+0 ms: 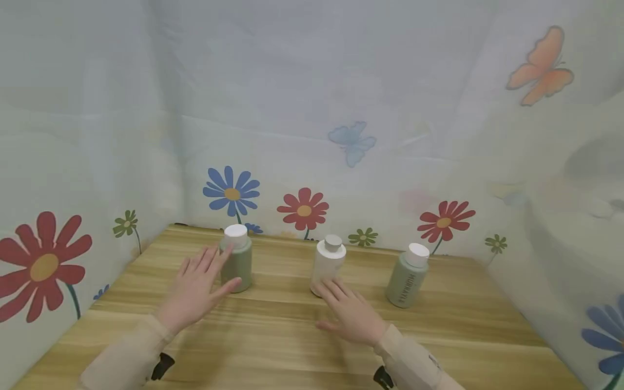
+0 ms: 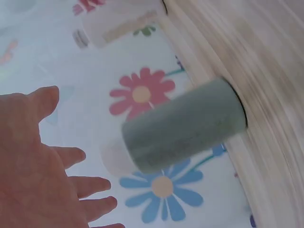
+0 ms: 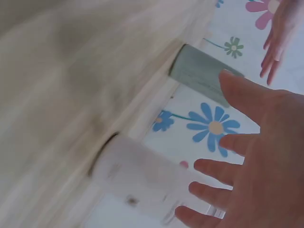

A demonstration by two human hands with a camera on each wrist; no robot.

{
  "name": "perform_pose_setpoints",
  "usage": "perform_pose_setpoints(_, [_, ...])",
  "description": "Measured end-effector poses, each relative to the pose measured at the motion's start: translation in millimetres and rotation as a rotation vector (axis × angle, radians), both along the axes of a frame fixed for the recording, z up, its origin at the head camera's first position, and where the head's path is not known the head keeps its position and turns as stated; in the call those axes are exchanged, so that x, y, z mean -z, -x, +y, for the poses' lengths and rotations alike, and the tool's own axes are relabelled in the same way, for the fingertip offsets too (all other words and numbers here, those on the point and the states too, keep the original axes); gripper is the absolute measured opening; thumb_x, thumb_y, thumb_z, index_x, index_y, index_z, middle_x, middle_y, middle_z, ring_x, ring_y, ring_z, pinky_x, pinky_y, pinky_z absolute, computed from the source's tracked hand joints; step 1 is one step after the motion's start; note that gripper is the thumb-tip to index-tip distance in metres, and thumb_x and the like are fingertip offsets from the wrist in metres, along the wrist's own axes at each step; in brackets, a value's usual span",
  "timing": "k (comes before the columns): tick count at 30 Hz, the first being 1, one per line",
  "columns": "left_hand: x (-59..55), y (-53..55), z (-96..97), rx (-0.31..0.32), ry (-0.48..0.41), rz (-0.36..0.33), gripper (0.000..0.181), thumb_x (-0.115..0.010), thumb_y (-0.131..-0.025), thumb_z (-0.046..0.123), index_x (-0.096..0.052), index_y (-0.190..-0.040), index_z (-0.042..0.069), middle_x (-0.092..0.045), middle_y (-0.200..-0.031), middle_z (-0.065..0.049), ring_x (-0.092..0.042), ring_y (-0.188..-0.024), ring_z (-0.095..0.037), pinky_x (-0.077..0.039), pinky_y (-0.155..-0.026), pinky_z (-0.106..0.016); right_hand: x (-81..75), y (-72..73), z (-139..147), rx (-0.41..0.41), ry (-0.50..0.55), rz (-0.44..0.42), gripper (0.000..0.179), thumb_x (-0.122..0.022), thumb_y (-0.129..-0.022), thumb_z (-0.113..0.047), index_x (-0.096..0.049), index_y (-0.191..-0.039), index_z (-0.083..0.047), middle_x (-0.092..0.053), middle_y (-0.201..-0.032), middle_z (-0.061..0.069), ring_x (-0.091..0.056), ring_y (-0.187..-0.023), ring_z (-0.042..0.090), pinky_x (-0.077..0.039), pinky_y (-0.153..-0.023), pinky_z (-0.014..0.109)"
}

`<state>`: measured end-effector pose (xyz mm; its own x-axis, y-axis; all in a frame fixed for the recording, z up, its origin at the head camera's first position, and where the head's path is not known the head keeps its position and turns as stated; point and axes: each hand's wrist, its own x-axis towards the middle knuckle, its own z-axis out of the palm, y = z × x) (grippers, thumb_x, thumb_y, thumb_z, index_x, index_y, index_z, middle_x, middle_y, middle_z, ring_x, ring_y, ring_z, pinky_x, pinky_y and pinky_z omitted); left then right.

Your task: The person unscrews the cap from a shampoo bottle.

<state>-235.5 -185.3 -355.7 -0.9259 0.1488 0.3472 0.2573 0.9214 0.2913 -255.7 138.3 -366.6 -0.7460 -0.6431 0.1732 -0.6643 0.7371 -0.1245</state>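
Note:
Three bottles stand upright on the wooden table [image 1: 273,330]. At the left is a green bottle [image 1: 239,271] with a white cap, and my left hand [image 1: 195,287] hovers at its near left side, fingers spread and extended. A white bottle [image 1: 327,265] with a grey cap is in the middle. Just in front of it is my right hand [image 1: 348,311], its fingers overlapping the bottle's lower part in the head view. The right wrist view shows those fingers loosely spread beside the white bottle [image 3: 137,175], gripping nothing. Neither hand holds a thing.
A second green bottle [image 1: 408,279] with a white cap and lettering stands to the right of the white one. Behind the table and along its sides hangs a pale cloth [image 1: 302,108] printed with flowers and butterflies.

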Motion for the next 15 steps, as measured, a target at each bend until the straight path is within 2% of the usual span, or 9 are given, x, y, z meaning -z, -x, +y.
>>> perform_pose_setpoints(5, [-1.0, 10.1, -22.0, -0.035, -0.026, -0.074, 0.082, -0.045, -0.095, 0.058, -0.019, -0.154, 0.007, -0.017, -0.156, -0.031, -0.015, -0.143, -0.053, -0.010, -0.112, -0.069, -10.3, 21.2, -28, -0.073, 0.029, 0.012, 0.071, -0.066, -0.091, -0.032, -0.035, -0.148, -0.004, -0.042, -0.148, 0.022, -0.037, -0.139, 0.042, -0.034, -0.111, 0.054])
perform_pose_setpoints(11, [10.3, 22.4, -34.8, -0.048, -0.040, -0.122, 0.088, -0.055, -0.091, 0.055, -0.021, -0.152, 0.000, -0.022, -0.153, -0.034, -0.020, -0.140, -0.055, -0.015, -0.110, -0.070, -21.7, 38.1, -68, -0.039, -0.004, -0.048, 0.073, -0.062, -0.093, -0.039, -0.030, -0.151, -0.011, -0.039, -0.152, 0.015, -0.036, -0.141, 0.035, -0.033, -0.114, 0.049])
perform_pose_setpoints(15, [15.7, 31.2, -39.6, -0.031, -0.067, -0.117, 0.089, -0.060, -0.090, 0.050, -0.025, -0.148, -0.007, -0.028, -0.150, -0.035, -0.028, -0.137, -0.055, -0.023, -0.109, -0.068, -29.7, 49.4, -92, -0.026, -0.019, -0.078, 0.074, -0.060, -0.093, -0.043, -0.026, -0.153, -0.015, -0.036, -0.155, 0.011, -0.034, -0.143, 0.031, -0.034, -0.114, 0.047])
